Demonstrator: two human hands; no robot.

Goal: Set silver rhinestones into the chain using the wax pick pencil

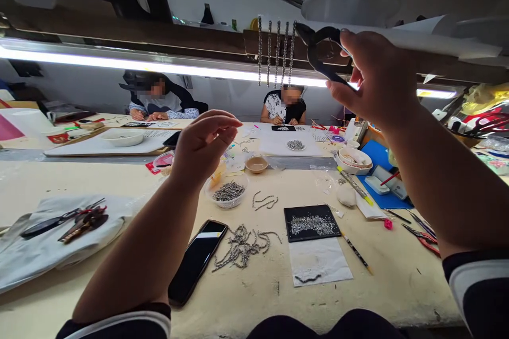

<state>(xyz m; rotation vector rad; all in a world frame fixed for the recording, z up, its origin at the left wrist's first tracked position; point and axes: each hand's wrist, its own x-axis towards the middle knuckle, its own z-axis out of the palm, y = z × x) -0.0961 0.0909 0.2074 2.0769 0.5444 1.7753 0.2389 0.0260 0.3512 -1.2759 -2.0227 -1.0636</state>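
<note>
Raised at the upper right, my right hand (pixel 377 71) is closed around dark-handled pliers (pixel 314 45). Their jaws touch or nearly touch the top of the rightmost of several beaded silver strands (pixel 277 53) that hang side by side from the shelf edge (pixel 248 42). My left hand (pixel 204 143) is up at centre left, fingers curled and thumb close to the fingertips, with nothing visible in them. Below lie a loose heap of silver strands (pixel 242 249) and a plastic tub (pixel 226 204) full of them. A black tray (pixel 294 235) holds small shiny pieces.
A phone (pixel 196 262) lies under my left forearm. A paper sheet (pixel 318 265) and a brush-like stick (pixel 356 251) are by the tray. Red-handled tools (pixel 427 243) lie at right, keys (pixel 83 225) on white cloth at left. Two people (pixel 159 98) work across the table; a lamp (pixel 178 66) spans overhead.
</note>
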